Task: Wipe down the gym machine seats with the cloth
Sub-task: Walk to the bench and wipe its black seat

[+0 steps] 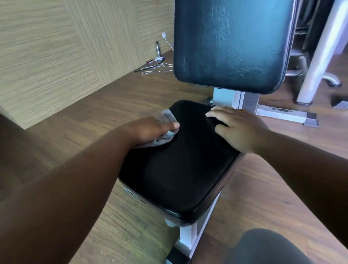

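Knee (265, 249) bottom edge, floor under | left hand (148, 129) grip closed on grey cloth (165, 123), pressing it on black seat (178, 172) far-left corner | right hand (238, 127) flat, fingers straight, on seat's right edge | backrest (230, 35) upright behind

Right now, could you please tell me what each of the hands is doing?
Left hand: holding the grey cloth against the black seat.
Right hand: open, resting flat on the seat, holding nothing.
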A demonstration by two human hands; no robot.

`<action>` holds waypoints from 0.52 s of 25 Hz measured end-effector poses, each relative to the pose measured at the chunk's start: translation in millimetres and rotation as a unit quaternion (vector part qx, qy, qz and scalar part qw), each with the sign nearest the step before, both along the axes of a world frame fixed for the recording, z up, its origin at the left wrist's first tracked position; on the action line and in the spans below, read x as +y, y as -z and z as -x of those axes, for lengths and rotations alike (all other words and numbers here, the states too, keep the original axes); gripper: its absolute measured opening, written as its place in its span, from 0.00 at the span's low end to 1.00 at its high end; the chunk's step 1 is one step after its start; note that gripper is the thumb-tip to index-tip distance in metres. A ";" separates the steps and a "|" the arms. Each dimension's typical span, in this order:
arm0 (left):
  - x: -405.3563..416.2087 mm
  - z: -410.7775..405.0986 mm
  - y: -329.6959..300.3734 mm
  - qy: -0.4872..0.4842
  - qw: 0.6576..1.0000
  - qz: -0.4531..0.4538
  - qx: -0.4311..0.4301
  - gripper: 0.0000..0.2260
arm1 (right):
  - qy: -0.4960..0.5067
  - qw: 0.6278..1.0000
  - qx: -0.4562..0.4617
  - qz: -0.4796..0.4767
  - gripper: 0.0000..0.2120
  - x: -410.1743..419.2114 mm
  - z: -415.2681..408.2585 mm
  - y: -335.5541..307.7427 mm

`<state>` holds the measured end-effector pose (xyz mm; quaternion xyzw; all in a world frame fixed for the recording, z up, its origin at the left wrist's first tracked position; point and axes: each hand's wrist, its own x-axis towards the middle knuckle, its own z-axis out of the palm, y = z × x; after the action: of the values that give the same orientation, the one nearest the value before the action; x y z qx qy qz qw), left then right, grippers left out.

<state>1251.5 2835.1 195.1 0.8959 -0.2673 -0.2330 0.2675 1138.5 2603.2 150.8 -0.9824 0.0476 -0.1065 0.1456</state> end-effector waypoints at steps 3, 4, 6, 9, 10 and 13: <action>39.5 33.9 3.2 0.022 1.000 0.016 -0.001 0.15 | 0.008 1.000 0.001 -0.001 0.22 2.4 1.4 -2.1; 54.5 44.4 6.8 0.023 1.000 0.015 -0.014 0.11 | 0.010 1.000 0.003 -0.002 0.22 3.3 1.1 -2.7; 71.0 54.5 13.3 -0.007 0.998 0.002 -0.057 0.21 | 0.010 1.000 0.003 -0.002 0.22 3.6 0.0 -2.2; 54.4 38.0 13.3 -0.017 0.997 -0.019 -0.074 0.24 | 0.010 1.000 -0.005 -0.001 0.22 2.4 -2.1 -0.2; 42.6 26.2 11.6 -0.003 0.997 -0.034 -0.076 0.20 | 0.012 1.000 -0.006 0.000 0.22 1.5 -2.4 0.7; -7.3 -6.7 4.9 0.022 0.994 -0.048 -0.095 0.25 | 0.008 1.000 -0.022 0.009 0.22 -0.9 -2.9 2.9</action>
<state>1258.3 2827.8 190.2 0.9196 -0.2998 -0.1657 0.1923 1141.4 2602.4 147.9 -0.9807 0.0511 -0.1302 0.1365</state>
